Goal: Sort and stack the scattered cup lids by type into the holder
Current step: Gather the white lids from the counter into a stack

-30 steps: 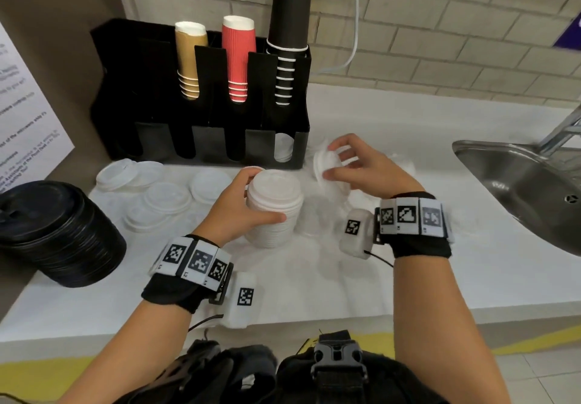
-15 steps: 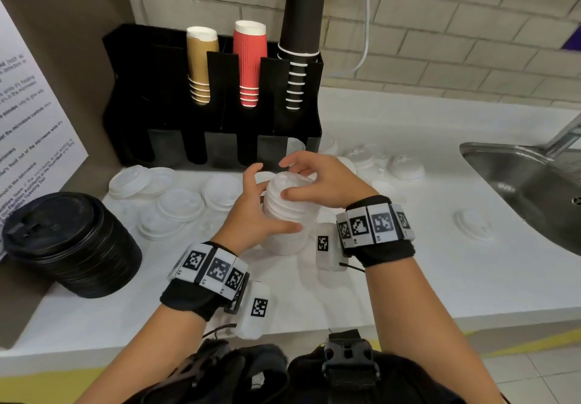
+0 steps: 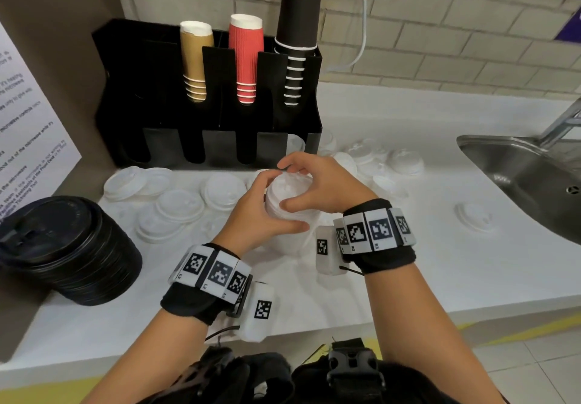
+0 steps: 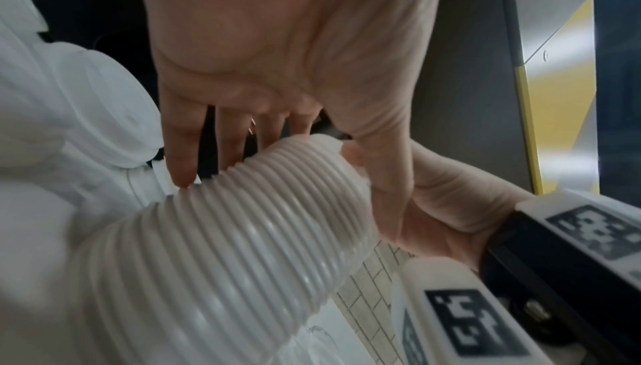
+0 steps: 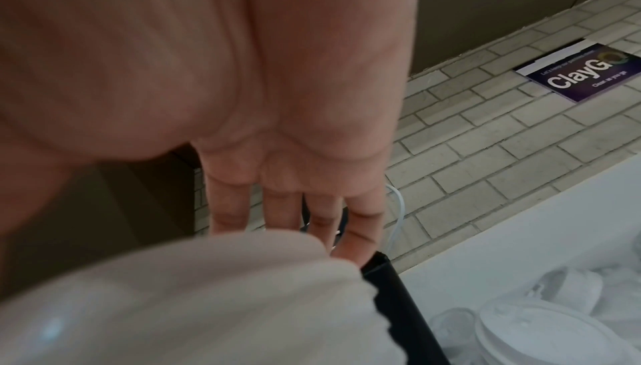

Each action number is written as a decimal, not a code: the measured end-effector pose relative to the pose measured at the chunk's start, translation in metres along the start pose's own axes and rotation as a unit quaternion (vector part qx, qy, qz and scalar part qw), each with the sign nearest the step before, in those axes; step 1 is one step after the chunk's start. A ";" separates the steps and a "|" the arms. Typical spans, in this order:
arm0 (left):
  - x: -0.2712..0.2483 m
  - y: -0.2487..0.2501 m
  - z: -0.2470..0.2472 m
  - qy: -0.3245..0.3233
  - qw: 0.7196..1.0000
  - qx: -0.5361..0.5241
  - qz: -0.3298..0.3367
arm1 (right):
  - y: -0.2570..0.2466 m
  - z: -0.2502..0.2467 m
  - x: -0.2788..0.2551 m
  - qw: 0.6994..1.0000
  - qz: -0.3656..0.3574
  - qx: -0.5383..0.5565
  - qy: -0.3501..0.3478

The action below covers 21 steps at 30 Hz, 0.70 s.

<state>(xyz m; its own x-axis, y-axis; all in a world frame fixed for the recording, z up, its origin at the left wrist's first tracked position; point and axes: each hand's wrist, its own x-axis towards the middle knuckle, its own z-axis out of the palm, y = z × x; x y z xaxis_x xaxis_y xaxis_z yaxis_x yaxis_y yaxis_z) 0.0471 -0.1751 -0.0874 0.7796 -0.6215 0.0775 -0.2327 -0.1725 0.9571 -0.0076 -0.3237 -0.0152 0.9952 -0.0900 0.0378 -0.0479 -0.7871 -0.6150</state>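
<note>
A tall stack of white lids (image 3: 294,241) stands on the white counter, in front of the black holder (image 3: 207,95). My left hand (image 3: 283,202) grips the stack's side from the left, thumb across its front. My right hand (image 3: 289,183) arches over the top lid, its thumb against the near side and its fingers curled over the far rim. The left wrist view shows the ribbed stack (image 4: 243,234) between both hands. In the right wrist view the stack (image 5: 173,302) is a blur under my fingers (image 5: 295,206). Loose white lids (image 3: 176,205) lie to the left and more white lids (image 3: 405,161) to the right.
Brown, red and black cups fill the holder's upper slots. A stack of black lids (image 3: 63,246) sits at the left counter edge. One white lid (image 3: 474,215) lies near the steel sink (image 3: 518,177) on the right. A brick wall is behind.
My right hand carried a single white lid from the right onto the top of the stack and now holds it down there. The left hand kept its grip.
</note>
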 end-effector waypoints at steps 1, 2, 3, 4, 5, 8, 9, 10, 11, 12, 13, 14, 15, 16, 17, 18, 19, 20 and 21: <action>0.000 -0.001 -0.001 0.002 1.000 -0.005 0.001 | 0.001 0.000 0.000 1.000 -0.005 0.004 -0.003; 0.001 -0.001 -0.001 0.005 1.000 -0.010 0.003 | 0.003 0.000 -0.001 1.000 -0.013 0.014 -0.006; 0.001 -0.001 -0.002 0.008 1.000 -0.010 0.004 | 0.006 -0.002 0.000 0.999 -0.019 0.031 -0.003; 0.002 -0.001 -0.003 0.008 1.000 -0.006 0.005 | 0.012 -0.006 0.002 0.998 -0.022 0.051 0.014; 0.003 -0.001 -0.003 0.007 1.000 -0.001 0.004 | 0.020 -0.011 0.006 0.996 -0.013 0.073 0.049; 0.005 0.001 -0.005 0.005 1.000 0.007 -0.009 | 0.058 -0.037 0.026 0.971 0.120 0.113 0.174; 0.005 0.002 -0.005 0.004 1.000 0.007 -0.011 | 0.073 -0.045 0.034 0.962 0.174 0.098 0.185; 0.005 0.002 -0.005 0.004 1.000 0.007 -0.013 | 0.087 -0.052 0.041 0.958 0.220 0.070 0.170; 0.005 0.002 -0.004 0.004 1.000 0.007 -0.015 | 0.100 -0.056 0.048 0.956 0.256 0.036 0.137; 0.005 0.003 -0.004 0.004 1.000 0.007 -0.018 | 0.109 -0.057 0.055 0.956 0.278 0.001 0.098; 0.005 0.003 -0.004 0.004 1.000 0.008 -0.021 | 0.114 -0.056 0.061 0.955 0.288 -0.033 0.059; 0.005 0.005 -0.004 0.003 1.000 0.009 -0.025 | 0.118 -0.053 0.066 0.954 0.290 -0.067 0.025; 0.006 0.006 -0.004 0.000 1.000 0.010 -0.029 | 0.120 -0.049 0.070 0.952 0.289 -0.104 -0.001; 0.006 0.006 -0.004 -0.002 0.999 0.010 -0.035 | 0.123 -0.044 0.074 0.947 0.286 -0.146 -0.017; 0.006 0.007 -0.004 -0.003 0.999 0.011 -0.039 | 0.125 -0.040 0.076 0.940 0.281 -0.189 -0.024; 0.006 0.007 -0.004 -0.003 0.999 0.011 -0.042 | 0.125 -0.038 0.077 0.935 0.276 -0.221 -0.026; 0.006 0.008 -0.004 -0.003 0.999 0.011 -0.043 | 0.125 -0.037 0.079 0.934 0.267 -0.237 -0.024; 0.006 0.008 -0.004 -0.002 0.999 0.012 -0.044 | 0.125 -0.038 0.080 0.936 0.258 -0.240 -0.023; 0.006 0.008 -0.004 -0.001 0.999 0.013 -0.045 | 0.125 -0.041 0.081 0.940 0.247 -0.236 -0.026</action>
<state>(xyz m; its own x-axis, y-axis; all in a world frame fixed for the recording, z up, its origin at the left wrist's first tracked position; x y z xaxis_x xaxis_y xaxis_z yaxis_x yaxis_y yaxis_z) 0.0520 -0.1774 -0.0778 0.7970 -0.6039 -0.0082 -0.1774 -0.2470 0.9526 0.0632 -0.4542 -0.0571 0.8442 -0.4945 -0.2068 -0.5245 -0.8415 -0.1293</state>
